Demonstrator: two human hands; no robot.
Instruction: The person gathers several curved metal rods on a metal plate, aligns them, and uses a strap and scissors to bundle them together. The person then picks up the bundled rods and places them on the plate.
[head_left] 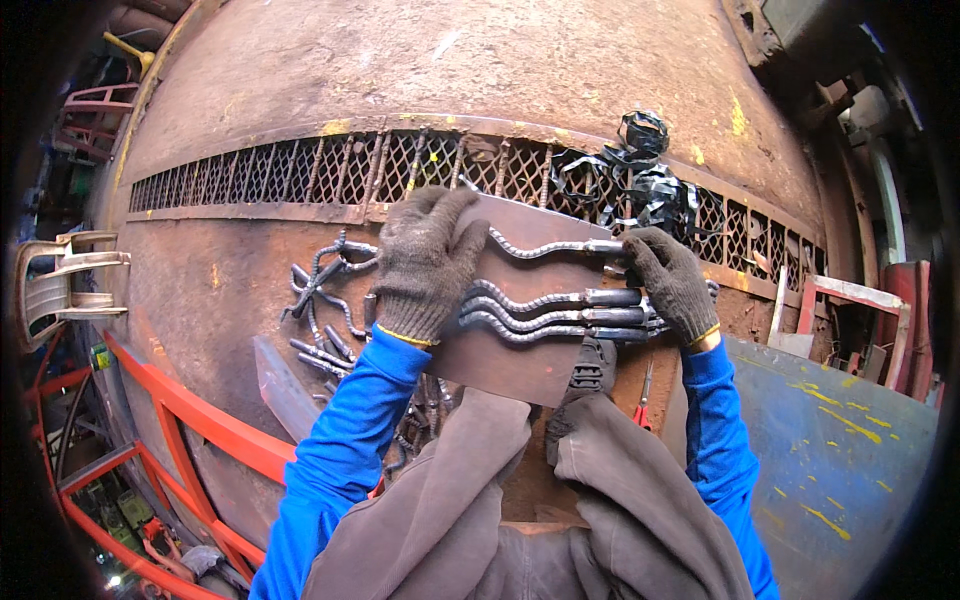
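A flat metal plate [510,365] lies tilted across the front of my lap. Several wavy ribbed steel rods [545,322] with smooth dark sleeves at their right ends lie across it. My left hand [428,262], in a dark knit glove, is over the plate's left part, closed at the left end of the uppermost wavy rod [535,250]; its grip is partly hidden. My right hand [672,285], gloved alike, closes its fingers round that rod's sleeved right end. The right ends of the lower rods are partly behind this hand.
More bent rods [325,285] lie heaped left of the plate. A rusty mesh grating [330,170] crosses behind, with a black-taped bundle [655,185] on it. Red-handled pliers [643,405], a red frame [225,430], a white plastic chair [60,285] and a blue-grey sheet [830,460] surround me.
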